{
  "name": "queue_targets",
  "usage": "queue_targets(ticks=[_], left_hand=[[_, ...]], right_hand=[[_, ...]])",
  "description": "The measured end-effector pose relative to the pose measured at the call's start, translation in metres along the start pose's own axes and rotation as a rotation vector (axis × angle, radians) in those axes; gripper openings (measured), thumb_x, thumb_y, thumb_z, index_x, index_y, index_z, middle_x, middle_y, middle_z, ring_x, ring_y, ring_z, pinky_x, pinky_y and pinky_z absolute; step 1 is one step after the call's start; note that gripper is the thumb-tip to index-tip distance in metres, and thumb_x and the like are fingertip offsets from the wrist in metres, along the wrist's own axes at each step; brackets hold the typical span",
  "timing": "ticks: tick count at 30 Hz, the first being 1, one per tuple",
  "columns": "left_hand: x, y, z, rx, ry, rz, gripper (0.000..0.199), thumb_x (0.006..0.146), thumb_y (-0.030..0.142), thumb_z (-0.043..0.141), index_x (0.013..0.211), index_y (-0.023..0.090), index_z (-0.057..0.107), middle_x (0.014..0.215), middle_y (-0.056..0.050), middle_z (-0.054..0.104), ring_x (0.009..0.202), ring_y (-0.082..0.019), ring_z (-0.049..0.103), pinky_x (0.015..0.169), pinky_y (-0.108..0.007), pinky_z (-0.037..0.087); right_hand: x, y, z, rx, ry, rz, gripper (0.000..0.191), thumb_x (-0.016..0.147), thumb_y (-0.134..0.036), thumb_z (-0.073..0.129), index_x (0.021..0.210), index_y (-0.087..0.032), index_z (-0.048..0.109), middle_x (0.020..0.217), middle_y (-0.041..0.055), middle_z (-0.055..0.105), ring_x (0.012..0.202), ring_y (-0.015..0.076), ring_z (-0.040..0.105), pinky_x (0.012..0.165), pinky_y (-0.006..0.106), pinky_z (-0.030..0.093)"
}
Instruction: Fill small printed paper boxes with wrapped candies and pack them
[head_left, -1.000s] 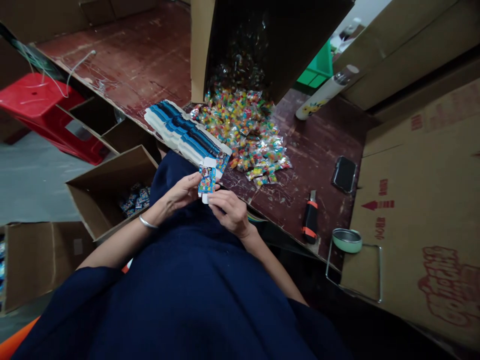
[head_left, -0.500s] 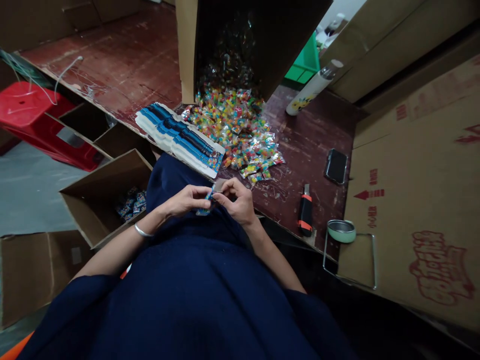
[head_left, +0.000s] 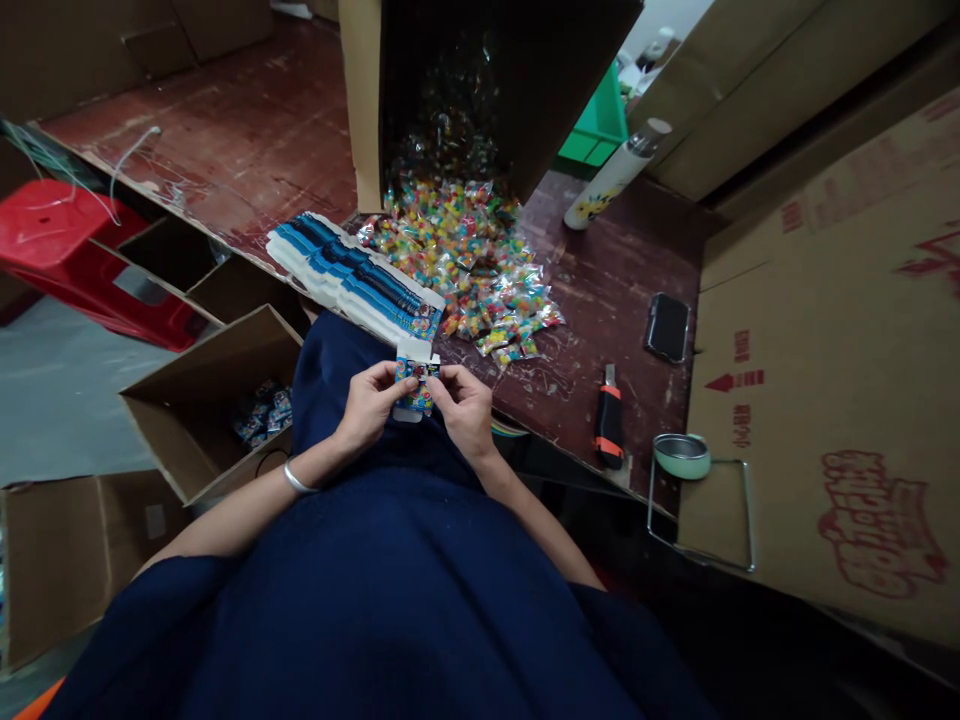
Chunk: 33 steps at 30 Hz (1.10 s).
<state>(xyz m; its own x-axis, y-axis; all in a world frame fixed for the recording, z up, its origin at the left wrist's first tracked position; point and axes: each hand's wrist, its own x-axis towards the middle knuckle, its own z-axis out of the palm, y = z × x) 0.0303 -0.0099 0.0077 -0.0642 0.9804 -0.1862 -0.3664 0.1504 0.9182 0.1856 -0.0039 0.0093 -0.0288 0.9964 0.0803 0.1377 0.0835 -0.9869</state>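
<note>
Between my two hands, over my lap, is a small blue printed candy box (head_left: pixel 415 385) with white flaps open at its top and bottom. My left hand (head_left: pixel 369 405) grips its left side, thumb on the printed front. Fingers of my right hand (head_left: pixel 466 408) pinch its right edge, the thumb also on the front. Just beyond lies an overlapping row of flat blue-and-white box blanks (head_left: pixel 352 275) along the table edge. Beside that row, clear packets of colourful candy (head_left: pixel 480 260) spill from a cardboard carton (head_left: pixel 362 110) lying on its side.
A utility knife (head_left: pixel 610 415), a phone (head_left: pixel 668 327) and a white bottle (head_left: pixel 615 178) lie or stand on the red table (head_left: pixel 555 390). Left below, an open carton (head_left: pixel 180 400) holds small blue boxes. A red stool (head_left: pixel 67 230) is farther left. A green cup (head_left: pixel 681 457) sits at right.
The box in my hands has turned so its printed front faces me, its white flaps now showing. Both hands have shifted slightly, and the whole view has moved a little.
</note>
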Motion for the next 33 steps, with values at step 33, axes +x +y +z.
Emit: queue_targets(ticks=[33], left_hand=[[0.001,0.009,-0.018,0.287,-0.292,0.080,0.049,0.076,0.022,0.082,0.116,0.022,0.055,0.104,-0.002,0.066,0.079,-0.015,0.072,0.072,-0.026,0.061]], right_hand=[[0.035,-0.005,-0.019,0.090,-0.186,0.082,0.036,0.077,-0.053,0.085,0.074,-0.020,0.069,0.070,-0.0018,0.068,0.064,0.0135,0.059,0.063,0.028,0.048]])
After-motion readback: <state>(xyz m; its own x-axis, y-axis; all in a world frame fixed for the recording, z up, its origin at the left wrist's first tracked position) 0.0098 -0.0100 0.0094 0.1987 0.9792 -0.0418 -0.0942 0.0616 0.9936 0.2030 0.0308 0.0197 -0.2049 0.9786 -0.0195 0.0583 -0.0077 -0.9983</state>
